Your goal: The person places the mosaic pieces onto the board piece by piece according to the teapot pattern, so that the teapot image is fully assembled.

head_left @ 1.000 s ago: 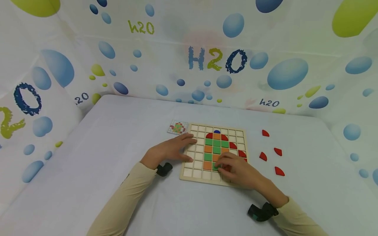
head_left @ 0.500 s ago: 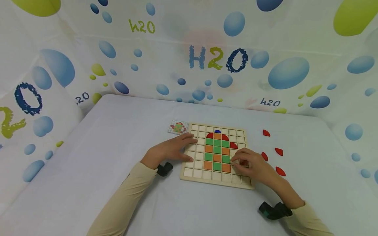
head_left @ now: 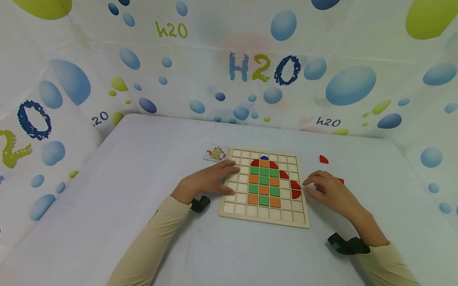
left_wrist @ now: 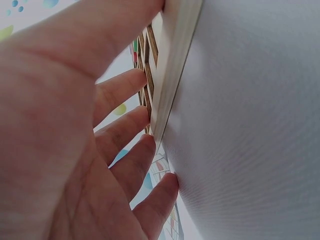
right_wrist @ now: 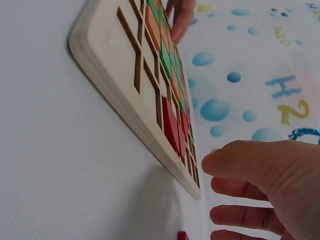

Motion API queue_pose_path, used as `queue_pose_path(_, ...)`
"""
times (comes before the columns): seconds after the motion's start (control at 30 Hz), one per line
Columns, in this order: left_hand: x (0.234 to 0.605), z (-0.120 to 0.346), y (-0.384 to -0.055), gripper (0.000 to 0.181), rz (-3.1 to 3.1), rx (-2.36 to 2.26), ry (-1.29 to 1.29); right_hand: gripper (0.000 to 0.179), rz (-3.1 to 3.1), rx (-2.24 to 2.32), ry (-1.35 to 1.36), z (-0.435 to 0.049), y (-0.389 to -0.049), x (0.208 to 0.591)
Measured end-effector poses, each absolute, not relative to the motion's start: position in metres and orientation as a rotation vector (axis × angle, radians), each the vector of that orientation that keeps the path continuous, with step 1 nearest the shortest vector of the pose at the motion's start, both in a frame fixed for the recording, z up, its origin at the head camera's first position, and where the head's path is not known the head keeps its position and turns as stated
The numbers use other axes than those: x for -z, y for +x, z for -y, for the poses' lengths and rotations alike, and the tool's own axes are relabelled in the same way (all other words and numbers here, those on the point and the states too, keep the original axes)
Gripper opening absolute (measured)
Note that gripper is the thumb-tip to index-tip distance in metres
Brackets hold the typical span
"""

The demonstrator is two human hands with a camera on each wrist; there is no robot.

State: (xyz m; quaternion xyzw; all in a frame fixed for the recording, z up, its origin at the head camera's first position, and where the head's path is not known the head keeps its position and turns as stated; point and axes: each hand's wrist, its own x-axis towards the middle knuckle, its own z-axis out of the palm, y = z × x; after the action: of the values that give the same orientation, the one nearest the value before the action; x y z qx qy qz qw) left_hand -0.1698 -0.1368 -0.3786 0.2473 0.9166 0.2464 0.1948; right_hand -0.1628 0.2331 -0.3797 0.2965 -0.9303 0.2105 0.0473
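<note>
A wooden grid board (head_left: pixel 237 217) lies on the table with green, orange, red and blue pieces set in its middle cells. My left hand (head_left: pixel 205 180) rests its spread fingertips and thumb on the board's left edge; the left wrist view shows those fingers (left_wrist: pixel 132 117) straight along the frame. To the right of the board, my right hand (head_left: pixel 332 194) hovers with relaxed fingers, nothing visible between thumb and fingers in the right wrist view. Beyond it lies a red quarter-circle piece (head_left: pixel 323 159); another red piece (head_left: pixel 341 181) is partly covered by the hand.
A small pattern card (head_left: pixel 216 152) lies at the board's upper left corner. Two red quarter-circles (head_left: pixel 295 190) sit in the board's right-hand cells. A white cloth with blue and green drops (head_left: pixel 272 95) hangs behind the table.
My right hand has moved right, off the board's lower middle and past its right edge, uncovering orange, green and red pieces. My left hand has stayed in place.
</note>
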Motion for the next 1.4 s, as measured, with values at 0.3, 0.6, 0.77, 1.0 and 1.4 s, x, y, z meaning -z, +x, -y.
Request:
queue_pose_path(0.3, 0.379, 0.136, -0.171, 0.076, -2.573, -0.676, 0.670, 0.013, 2.978, -0.667, 0.885, -0.254, -0.174, 0.378)
queue_pose_path(0.6, 0.379, 0.137, -0.172, 0.076, -2.569, -0.685, 0.672, 0.023, 3.091, -0.727, 0.934, -0.264, -0.179, 0.376)
queue_pose_path(0.77, 0.376, 0.136, -0.171, 0.076, -2.571, -0.693, 0.673, 0.025, 3.111, -0.757, 0.899, -0.266, -0.181, 0.376)
queue_pose_path(1.0, 0.374, 0.136, -0.170, 0.075, -2.565, -0.708, 0.672, 0.024, 3.098, -0.760, 0.909, -0.268, -0.182, 0.376)
queue_pose_path(1.4, 0.378, 0.134, -0.174, 0.075, -2.576, -0.710, 0.685, 0.032, 3.039, -0.845, 0.960, -0.264, -0.179, 0.373)
